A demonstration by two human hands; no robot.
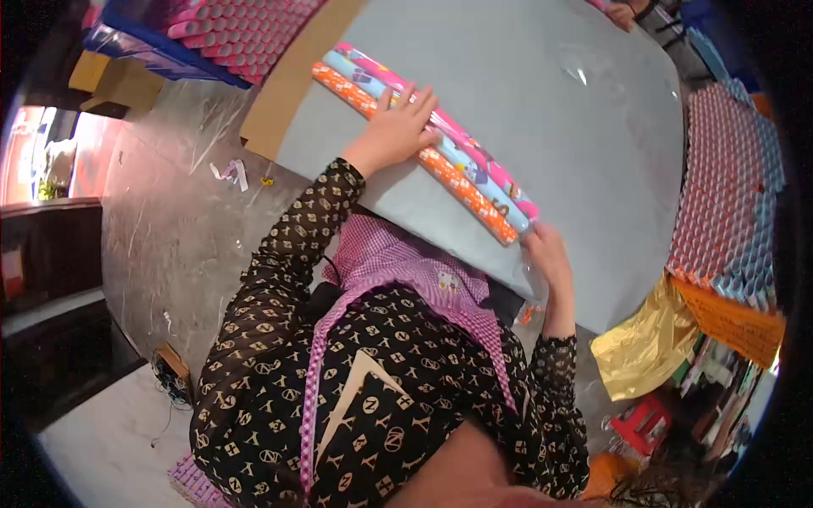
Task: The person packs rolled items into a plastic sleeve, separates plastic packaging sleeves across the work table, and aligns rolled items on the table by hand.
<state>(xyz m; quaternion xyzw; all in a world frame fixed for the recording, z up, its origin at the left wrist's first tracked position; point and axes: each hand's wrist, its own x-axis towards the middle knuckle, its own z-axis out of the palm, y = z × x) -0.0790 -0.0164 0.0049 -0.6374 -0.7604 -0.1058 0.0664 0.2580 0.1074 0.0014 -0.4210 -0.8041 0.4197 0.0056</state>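
Three patterned rolls lie side by side, slanting across the grey tabletop [610, 161]: an orange roll [466, 193] nearest my body, a light blue roll [464, 161] in the middle and a pink roll [474, 151] beyond it. My left hand [401, 127] rests over the rolls near their middle, fingers spread. At their lower right end is my right hand [546, 252], fingers bent by the tips of the rolls, with some clear film [527, 279] beside it. Whether those fingers grip the film is hard to see.
A blue crate [161, 59] of pink rolls stands at the upper left. Many stacked rolls [728, 186] are at the right, above gold foil [635, 343]. Another person's hand [622, 15] is at the table's far edge. A red stool [641, 423] sits lower right.
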